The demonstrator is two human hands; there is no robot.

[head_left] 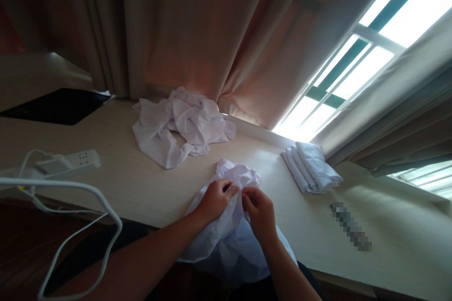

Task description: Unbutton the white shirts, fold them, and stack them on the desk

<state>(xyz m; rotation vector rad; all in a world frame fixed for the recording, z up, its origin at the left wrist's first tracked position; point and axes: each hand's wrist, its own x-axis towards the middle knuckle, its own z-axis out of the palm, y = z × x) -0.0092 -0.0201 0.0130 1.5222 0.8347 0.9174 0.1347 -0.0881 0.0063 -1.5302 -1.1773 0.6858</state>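
The bare left forearm stretches from the near left toward the middle, ending in a bare left hand with curled fingers and its thumb pointing right. The bare right forearm slants up from the near right. The bare right hand bends its fingers leftward, pinching. Both hands work close together, fingertips facing.

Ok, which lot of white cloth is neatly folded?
The layered white cloth stack at the picture's right; the white cloth heap lies crumpled, and the held white cloth is bunched.
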